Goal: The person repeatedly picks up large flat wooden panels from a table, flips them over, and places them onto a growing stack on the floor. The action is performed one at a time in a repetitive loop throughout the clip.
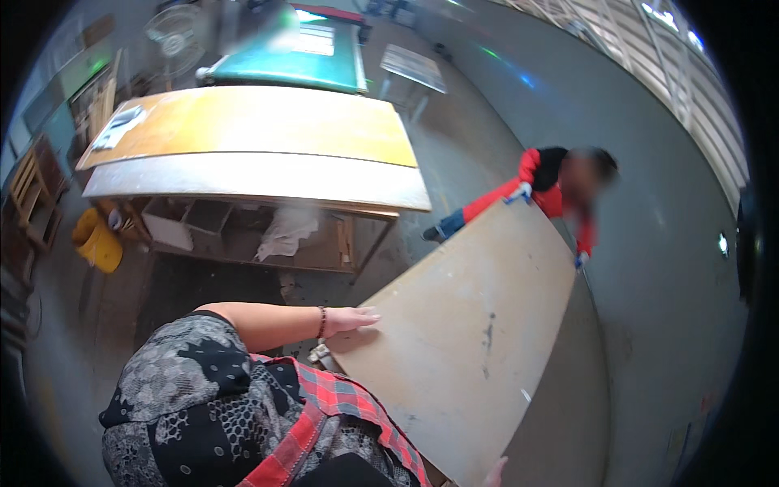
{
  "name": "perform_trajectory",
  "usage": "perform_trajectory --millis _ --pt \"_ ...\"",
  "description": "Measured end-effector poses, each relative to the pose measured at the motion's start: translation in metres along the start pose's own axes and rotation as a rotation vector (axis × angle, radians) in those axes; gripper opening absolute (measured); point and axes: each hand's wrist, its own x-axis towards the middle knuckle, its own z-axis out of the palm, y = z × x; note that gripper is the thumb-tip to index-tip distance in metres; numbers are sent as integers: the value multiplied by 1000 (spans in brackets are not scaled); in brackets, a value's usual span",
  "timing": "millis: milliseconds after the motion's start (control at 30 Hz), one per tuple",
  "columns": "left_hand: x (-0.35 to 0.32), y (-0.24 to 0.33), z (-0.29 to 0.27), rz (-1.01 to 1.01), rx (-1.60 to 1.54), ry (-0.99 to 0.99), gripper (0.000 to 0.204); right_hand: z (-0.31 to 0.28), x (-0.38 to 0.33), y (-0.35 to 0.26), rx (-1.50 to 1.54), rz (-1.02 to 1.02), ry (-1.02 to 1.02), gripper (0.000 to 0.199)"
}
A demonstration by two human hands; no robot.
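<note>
A large pale plywood board [471, 333] is held tilted above the grey floor. My left hand [350, 319] lies flat on its near left edge, fingers together, a bead bracelet on the wrist. Only the fingertips of my right hand [495, 471] show at the board's lower edge near the frame's bottom; its grip is hidden. At the far end, a person in a red and black jacket [545, 183] grips the board with two gloved hands.
A long workbench with a yellow and white top [251, 150] stands to the left, with clutter on its lower shelf. A yellow bucket [97, 242] sits at its left end. A green-topped table [300, 57] and a fan [174, 36] stand behind.
</note>
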Motion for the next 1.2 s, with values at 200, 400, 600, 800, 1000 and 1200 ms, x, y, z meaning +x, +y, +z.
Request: perform_trajectory --millis 200,400,600,800,1000,1200 --pt "-14 29 -66 73 78 92 56 109 22 17 -91 -159 -46 47" --pt "-26 58 -192 122 268 318 53 215 22 61 -120 -217 -85 44" --pt "-61 63 -369 18 42 330 41 295 14 124 -190 -298 -165 42" --pt "-128 59 -546 8 196 569 46 459 53 190 47 -163 -182 37" --pt "-118 -7 -657 -111 -61 586 32 494 123 280 -187 82 -190 44" --pt "-141 26 -643 -36 233 753 33 518 202 319 -542 380 -181 47"
